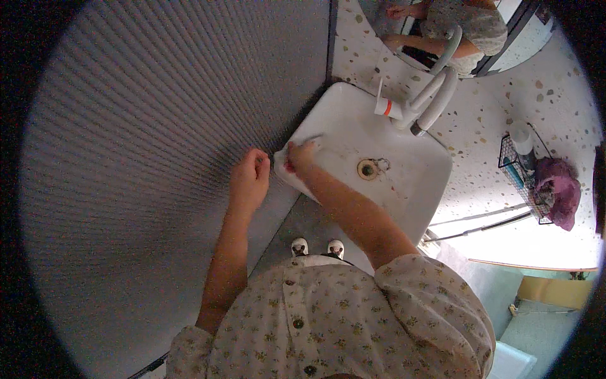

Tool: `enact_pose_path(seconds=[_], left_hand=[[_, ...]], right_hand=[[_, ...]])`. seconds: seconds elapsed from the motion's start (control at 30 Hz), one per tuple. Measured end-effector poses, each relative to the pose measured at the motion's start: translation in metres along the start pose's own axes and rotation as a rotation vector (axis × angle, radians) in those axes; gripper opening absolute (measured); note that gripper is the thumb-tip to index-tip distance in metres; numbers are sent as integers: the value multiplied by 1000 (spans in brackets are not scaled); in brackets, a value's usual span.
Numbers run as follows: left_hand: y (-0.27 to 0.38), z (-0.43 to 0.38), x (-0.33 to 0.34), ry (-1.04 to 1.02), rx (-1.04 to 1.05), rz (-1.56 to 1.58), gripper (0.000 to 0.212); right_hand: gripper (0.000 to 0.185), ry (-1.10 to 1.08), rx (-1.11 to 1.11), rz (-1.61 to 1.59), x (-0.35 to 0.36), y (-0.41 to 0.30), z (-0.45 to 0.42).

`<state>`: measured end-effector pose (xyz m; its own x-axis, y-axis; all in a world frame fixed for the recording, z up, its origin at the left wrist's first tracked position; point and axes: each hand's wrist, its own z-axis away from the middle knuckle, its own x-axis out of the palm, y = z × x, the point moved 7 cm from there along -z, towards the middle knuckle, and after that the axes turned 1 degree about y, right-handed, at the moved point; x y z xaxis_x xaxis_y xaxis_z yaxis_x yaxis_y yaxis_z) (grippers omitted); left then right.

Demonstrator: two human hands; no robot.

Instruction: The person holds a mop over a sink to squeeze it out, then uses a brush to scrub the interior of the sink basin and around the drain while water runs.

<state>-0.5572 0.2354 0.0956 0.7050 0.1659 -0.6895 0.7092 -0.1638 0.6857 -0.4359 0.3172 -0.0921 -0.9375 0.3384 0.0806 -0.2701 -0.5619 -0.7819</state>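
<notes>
A white washbasin (421,170) lies before me, with a round drain (367,169) and a small chain beside it. At the basin's left corner is my right hand (301,156), fingers bent down over the rim. A reddish patch (289,166) shows at its fingers; blur hides whether that is a thing or the fingertips. A thin grey streak (312,139) lies just beyond the hand, too unclear to name. My left hand (251,173) hangs apart from the basin, near the ribbed grey panel (180,142). Its fingers are curled in, and nothing shows in them.
A white faucet (402,113) with a lever and curved spout rises at the basin's back edge. A mirror (454,28) hangs above it on a speckled wall (511,99). To the right, a black wire basket (516,180) holds a bottle (521,137) and a purple cloth (558,189).
</notes>
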Motion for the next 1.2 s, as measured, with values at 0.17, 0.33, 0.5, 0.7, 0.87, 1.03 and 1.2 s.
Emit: enact_pose_path(seconds=[0.17, 0.33, 0.5, 0.7, 0.87, 1.03, 1.2], left_hand=[[2, 3, 4, -59, -85, -32, 14], [7, -4, 20, -101, -77, -15, 15], [-1, -10, 22, -51, -63, 114, 14], [2, -13, 13, -58, -77, 78, 14], [11, -14, 18, -60, -48, 46, 13], [12, -16, 19, -69, -54, 55, 12], [4, -17, 17, -55, -13, 87, 16]], right_hand=[[33, -82, -192, 255, -57, -46, -79], [37, -120, -343, 820, -69, -33, -55], [45, -487, -371, 1050, -85, -15, 30], [56, -342, -607, 1690, -144, -47, -17], [53, 77, -635, 1573, -182, -126, -30], [66, 205, -635, 1672, -181, -130, -36], [67, 150, -443, 1780, -206, -104, -29]])
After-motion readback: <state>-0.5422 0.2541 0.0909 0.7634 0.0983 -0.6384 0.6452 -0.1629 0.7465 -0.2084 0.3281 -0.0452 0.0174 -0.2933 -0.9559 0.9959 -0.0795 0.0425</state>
